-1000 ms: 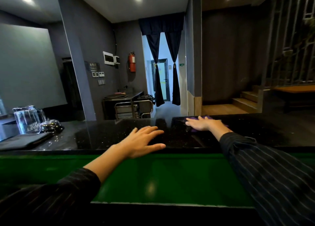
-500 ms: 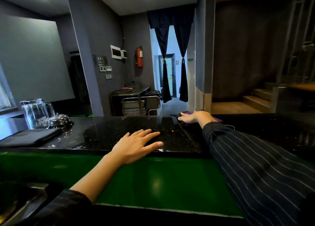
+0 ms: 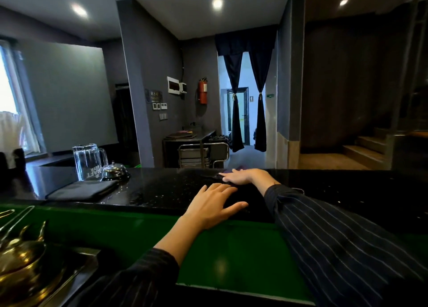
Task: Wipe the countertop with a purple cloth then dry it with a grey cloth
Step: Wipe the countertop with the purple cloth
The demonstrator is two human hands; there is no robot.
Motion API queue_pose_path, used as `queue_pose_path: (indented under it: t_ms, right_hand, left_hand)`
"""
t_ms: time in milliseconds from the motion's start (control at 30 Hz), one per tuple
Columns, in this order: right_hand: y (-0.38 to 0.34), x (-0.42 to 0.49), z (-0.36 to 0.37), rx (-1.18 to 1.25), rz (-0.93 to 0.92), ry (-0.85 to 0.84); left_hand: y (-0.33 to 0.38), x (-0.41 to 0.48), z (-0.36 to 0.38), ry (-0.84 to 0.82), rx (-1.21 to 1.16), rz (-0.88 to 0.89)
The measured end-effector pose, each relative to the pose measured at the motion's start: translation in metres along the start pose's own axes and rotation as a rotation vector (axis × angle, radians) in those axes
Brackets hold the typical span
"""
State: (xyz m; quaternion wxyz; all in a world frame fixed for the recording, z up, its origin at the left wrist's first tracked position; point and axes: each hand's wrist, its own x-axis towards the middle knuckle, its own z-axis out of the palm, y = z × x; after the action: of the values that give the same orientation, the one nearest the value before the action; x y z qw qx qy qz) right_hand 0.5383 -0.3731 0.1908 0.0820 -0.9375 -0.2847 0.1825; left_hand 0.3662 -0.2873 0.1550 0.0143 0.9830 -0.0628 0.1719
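the right hand [image 3: 243, 176] lies flat, fingers spread, pressing the purple cloth [image 3: 239, 167] against the far edge of the glossy black stone desk [image 3: 162, 188]; only a sliver of cloth shows. the left hand [image 3: 212, 206] rests open and empty near the front edge. risk: a wide leftward sweep could catch the clear glass pitcher [image 3: 89, 162] or the small chrome bell [image 3: 114, 171] (both just behind the folded grey cloth [image 3: 84, 190]), or wet that cloth.

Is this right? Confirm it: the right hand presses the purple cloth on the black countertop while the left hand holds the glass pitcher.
Not quite. The head view shows the left hand flat on the black countertop, well apart from the glass pitcher. The right hand does press the purple cloth.
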Motion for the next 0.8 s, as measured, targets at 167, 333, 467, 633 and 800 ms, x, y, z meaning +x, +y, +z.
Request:
queue_pose_path:
  t_ms: [167, 333, 467, 633, 800]
  right_hand:
    - [0.061, -0.040, -0.007, 0.062, 0.134, 0.062]
    - [0.115, -0.096, 0.006, 0.209, 0.253, 0.175]
    - [0.138, -0.138, 0.024, 0.231, 0.507, 0.419]
    - [0.108, -0.145, 0.029, 0.029, 0.739, 0.339]
    - [0.037, -0.117, 0.038, -0.011, 0.701, 0.324]
  left_hand:
    - [-0.031, -0.026, -0.017, 0.040, 0.081, 0.050]
    - [-0.083, -0.054, -0.027, 0.011, 0.089, -0.052]
    - [-0.118, -0.073, -0.027, -0.044, 0.063, -0.146]
    - [-0.125, -0.081, -0.016, -0.012, -0.029, -0.174]
    - [-0.124, -0.081, -0.017, -0.002, -0.033, -0.183]
